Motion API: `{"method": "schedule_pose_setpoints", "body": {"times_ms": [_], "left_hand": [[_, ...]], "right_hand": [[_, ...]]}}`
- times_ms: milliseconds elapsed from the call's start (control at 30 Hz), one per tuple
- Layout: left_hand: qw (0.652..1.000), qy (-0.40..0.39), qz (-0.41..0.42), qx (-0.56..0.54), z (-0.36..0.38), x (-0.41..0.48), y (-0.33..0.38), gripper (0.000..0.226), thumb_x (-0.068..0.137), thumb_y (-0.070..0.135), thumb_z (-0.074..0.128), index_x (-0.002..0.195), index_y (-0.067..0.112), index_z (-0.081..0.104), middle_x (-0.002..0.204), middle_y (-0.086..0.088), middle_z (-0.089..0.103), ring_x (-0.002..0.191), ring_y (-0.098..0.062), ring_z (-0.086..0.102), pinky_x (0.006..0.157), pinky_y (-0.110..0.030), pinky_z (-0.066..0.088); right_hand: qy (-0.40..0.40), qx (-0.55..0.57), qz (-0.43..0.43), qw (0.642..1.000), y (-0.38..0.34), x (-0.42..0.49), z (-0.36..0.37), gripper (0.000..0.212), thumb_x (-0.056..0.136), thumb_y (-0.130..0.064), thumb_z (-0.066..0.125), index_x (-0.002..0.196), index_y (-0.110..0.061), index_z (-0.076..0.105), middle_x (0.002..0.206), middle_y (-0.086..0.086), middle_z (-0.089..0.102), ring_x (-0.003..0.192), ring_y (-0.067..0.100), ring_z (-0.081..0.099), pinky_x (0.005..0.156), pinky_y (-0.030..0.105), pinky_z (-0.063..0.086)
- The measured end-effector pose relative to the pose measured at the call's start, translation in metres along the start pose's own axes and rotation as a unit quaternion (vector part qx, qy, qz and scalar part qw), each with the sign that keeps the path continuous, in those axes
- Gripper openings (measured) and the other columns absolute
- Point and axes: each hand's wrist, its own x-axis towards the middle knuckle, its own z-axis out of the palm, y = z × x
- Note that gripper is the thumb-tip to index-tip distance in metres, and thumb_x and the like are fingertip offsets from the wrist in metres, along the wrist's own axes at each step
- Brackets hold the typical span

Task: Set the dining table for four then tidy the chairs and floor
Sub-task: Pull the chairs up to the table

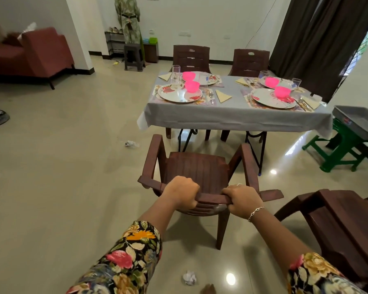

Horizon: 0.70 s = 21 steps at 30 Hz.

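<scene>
A brown plastic armchair (pixel 197 166) stands in front of me, its seat facing the dining table (pixel 232 117). My left hand (pixel 182 192) and my right hand (pixel 241 200) both grip the top rail of its backrest. The table wears a grey cloth and carries several flowered plates (pixel 176 94), pink bowls (pixel 192 85), glasses (pixel 176 73), folded napkins (pixel 222 96) and cutlery. Two more brown chairs (pixel 191 58) stand behind the table. Another brown chair (pixel 338 228) stands at my lower right.
Crumpled paper (pixel 189 277) lies on the floor near my feet, and a clear wrapper (pixel 131 143) lies left of the chair. A green stool with a grey tray (pixel 357 122) stands right of the table. A red sofa (pixel 30 54) is far left.
</scene>
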Motion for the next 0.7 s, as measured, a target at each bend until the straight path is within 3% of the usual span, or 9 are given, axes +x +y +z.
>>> {"method": "schedule_pose_setpoints", "body": {"times_ms": [400,700], "left_hand": [[0.999,0.012,-0.031,-0.015,-0.009,0.106,-0.044,0.024,0.082,0.033,0.053,0.093,0.013,0.060,0.090,-0.005,0.066,0.082,-0.026,0.063,0.064,-0.033,0.041],[0.999,0.014,-0.045,-0.022,-0.012,0.151,-0.069,0.023,0.080,0.037,0.054,0.084,0.015,0.055,0.085,-0.005,0.065,0.078,-0.027,0.061,0.062,-0.032,0.040]], "right_hand": [[-0.002,-0.009,-0.016,1.000,0.067,0.096,-0.012,0.032,0.077,-0.027,0.050,0.107,-0.024,0.061,0.103,-0.006,0.064,0.098,0.017,0.057,0.077,0.029,0.049],[-0.007,-0.004,-0.023,1.000,0.092,0.140,-0.019,0.027,0.077,-0.029,0.050,0.100,-0.022,0.061,0.098,-0.006,0.062,0.095,0.017,0.057,0.074,0.030,0.050]]}}
